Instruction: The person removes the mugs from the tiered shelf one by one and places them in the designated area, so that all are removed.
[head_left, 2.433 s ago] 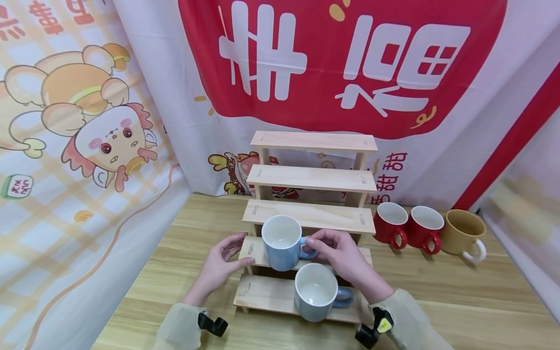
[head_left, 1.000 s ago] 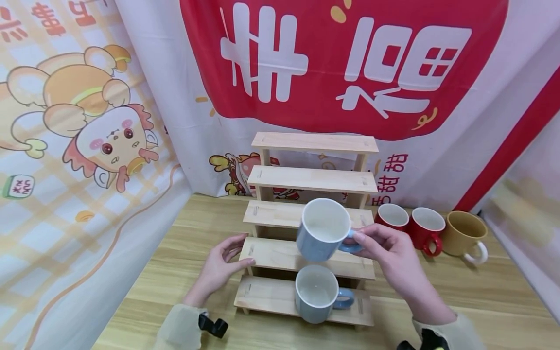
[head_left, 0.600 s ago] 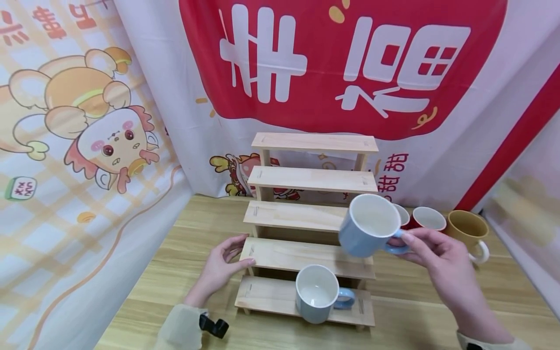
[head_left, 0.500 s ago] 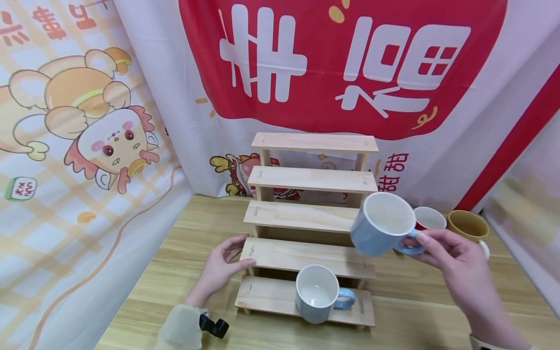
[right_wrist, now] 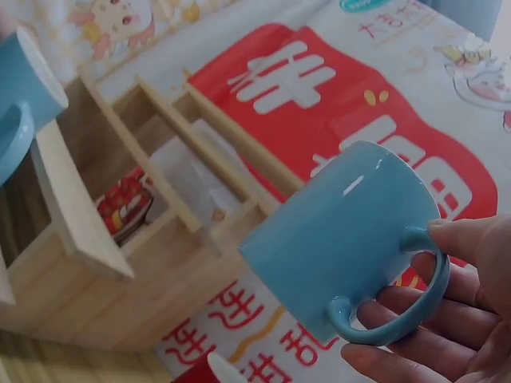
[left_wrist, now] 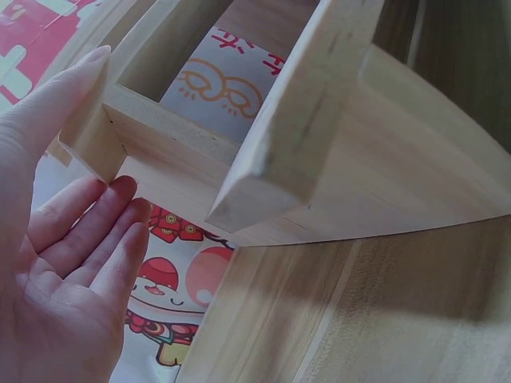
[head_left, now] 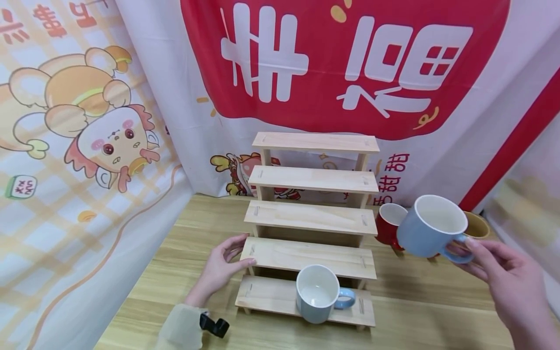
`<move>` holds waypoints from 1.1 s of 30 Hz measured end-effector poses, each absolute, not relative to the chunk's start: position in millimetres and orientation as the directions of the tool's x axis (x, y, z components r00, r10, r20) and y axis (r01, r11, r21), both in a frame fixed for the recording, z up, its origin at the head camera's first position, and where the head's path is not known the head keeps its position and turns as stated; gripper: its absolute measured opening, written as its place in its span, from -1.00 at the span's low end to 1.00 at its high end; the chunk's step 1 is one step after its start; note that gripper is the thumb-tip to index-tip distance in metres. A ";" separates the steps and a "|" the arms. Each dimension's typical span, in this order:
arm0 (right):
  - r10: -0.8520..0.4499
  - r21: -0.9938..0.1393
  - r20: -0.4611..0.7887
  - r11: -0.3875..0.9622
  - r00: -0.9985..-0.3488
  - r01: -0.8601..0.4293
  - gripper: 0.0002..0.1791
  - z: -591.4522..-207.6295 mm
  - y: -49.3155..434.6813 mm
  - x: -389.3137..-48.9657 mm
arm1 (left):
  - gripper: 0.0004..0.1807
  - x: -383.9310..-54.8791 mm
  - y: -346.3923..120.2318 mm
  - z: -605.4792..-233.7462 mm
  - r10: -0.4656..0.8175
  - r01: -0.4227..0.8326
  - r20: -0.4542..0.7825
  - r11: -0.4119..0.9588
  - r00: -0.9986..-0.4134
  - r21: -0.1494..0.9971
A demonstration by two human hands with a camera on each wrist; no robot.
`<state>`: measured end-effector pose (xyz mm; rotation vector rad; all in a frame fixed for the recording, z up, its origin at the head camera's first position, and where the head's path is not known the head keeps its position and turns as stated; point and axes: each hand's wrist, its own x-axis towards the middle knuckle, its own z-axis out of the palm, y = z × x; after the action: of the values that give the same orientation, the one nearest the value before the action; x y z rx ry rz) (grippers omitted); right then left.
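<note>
In the head view my right hand (head_left: 509, 277) holds a light-blue mug (head_left: 430, 228) by its handle, in the air right of the wooden step shelf (head_left: 312, 180). The mug is slightly tilted, white inside. The right wrist view shows thumb and fingers about the handle of this mug (right_wrist: 343, 231). A second light-blue mug (head_left: 316, 296) stands on the lowest step, handle to the right. My left hand (head_left: 220, 265) grips the left end of the second step from the bottom. In the left wrist view, thumb and fingertips of the left hand (left_wrist: 72, 263) lie on either side of a board end.
A red mug (head_left: 389, 223) stands on the wooden table (head_left: 420, 311) right of the shelf. The lifted mug hides another red mug almost wholly and part of a tan mug (head_left: 477, 226). Printed cloth (head_left: 341, 63) hangs behind and at the sides.
The right hand has lifted the light-blue mug off the second step and carried it right, past the shelf, in front of the mugs on the table. The left hand has stayed put.
</note>
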<state>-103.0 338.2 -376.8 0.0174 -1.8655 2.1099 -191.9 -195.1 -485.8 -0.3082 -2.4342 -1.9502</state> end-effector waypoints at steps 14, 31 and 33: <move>0.229 -0.986 0.077 -0.128 -0.970 -0.109 -0.86 -432.4 345.4 -109.7 | -0.17 -191.3 -195.7 -484.6 0.152 0.152 0.123 0.204 -0.981 0.967; 0.341 -0.995 -0.101 -0.016 -0.934 0.102 -0.76 -485.8 325.2 -112.6 | -0.17 -192.3 -195.8 -485.9 0.152 0.163 0.133 0.203 -0.979 0.966; 0.356 -0.993 -0.115 -0.028 -0.927 0.112 -0.75 -488.7 323.3 -114.6 | -0.17 -192.2 -196.1 -485.8 0.149 0.158 0.129 0.202 -0.980 0.967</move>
<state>-114.6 323.3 -488.7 -0.5040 -2.0590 2.0747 -192.2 -196.1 -485.8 -0.3103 -2.4299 -1.9556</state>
